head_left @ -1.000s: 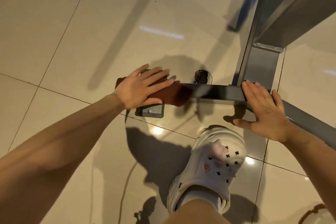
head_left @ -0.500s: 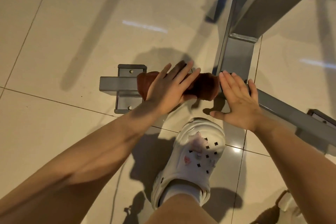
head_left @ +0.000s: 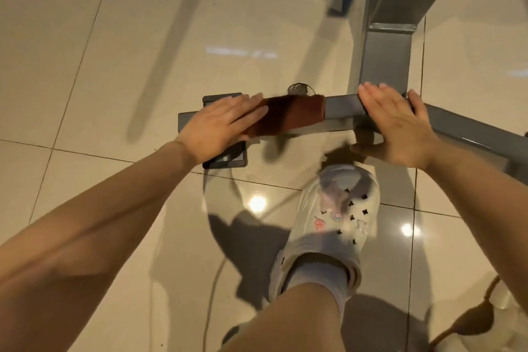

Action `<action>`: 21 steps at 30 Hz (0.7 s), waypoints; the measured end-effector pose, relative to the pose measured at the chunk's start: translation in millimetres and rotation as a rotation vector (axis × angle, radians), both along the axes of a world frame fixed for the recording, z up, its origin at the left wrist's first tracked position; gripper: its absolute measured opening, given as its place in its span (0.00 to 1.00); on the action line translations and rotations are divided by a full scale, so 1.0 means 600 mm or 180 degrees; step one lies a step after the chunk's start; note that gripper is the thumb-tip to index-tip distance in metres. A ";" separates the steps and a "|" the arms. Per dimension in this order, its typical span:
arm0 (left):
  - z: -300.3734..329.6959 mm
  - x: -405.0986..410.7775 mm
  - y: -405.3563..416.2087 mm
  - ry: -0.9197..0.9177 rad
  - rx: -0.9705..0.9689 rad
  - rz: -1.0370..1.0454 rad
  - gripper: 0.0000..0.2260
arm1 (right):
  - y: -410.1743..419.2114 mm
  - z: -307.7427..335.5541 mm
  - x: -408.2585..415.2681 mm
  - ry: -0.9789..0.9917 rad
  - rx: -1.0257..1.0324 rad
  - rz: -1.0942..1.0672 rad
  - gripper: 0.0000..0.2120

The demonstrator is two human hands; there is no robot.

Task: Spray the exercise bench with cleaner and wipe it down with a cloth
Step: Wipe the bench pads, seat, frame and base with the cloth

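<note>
Glossy beige floor tiles (head_left: 85, 37) ran under everything, split by thin dark grout lines. Bright lamp glints (head_left: 257, 203) and long soft shadows lay across the tiles.

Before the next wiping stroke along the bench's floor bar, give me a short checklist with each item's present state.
1. Cloth lies on the floor bar: ok.
2. Left hand presses flat on the cloth's near end: ok.
3. Right hand rests on the bar at the upright post, steadying: ok.
4. Bar between cloth and right hand is bare to wipe: ok.
5. Shoe stands off the bar: ok.
6. Bar wet with cleaner: cannot tell; no spray bottle in view.
</note>
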State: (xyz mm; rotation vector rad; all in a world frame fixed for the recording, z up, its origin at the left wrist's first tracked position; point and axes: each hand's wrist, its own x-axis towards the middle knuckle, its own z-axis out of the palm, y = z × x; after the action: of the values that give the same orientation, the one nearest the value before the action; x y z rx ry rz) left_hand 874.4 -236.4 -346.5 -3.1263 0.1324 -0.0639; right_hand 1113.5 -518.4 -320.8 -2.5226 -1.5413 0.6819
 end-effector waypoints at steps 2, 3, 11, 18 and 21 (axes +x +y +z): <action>0.004 -0.032 0.006 0.0049 0.0146 0.0234 0.23 | -0.002 0.002 0.001 0.0055 0.0033 0.0032 0.50; 0.007 -0.053 0.013 0.0028 0.0216 0.0355 0.23 | -0.001 0.001 0.001 0.0040 0.0047 0.0034 0.49; 0.053 -0.076 0.030 0.0497 0.0167 0.0750 0.25 | 0.000 -0.016 -0.005 -0.0376 0.0300 0.0002 0.51; 0.039 -0.010 -0.001 0.0840 0.0184 0.0153 0.25 | 0.003 -0.008 -0.015 -0.0380 0.0426 -0.0075 0.51; 0.022 0.052 -0.062 0.0469 0.0548 -0.0202 0.27 | 0.005 -0.005 -0.018 -0.0344 0.0387 -0.0115 0.47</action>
State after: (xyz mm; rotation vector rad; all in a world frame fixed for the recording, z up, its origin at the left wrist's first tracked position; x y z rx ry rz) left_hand 905.5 -273.9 -333.5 -2.9522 0.2260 0.1684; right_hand 1102.5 -515.6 -323.7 -2.5275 -1.5162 0.4397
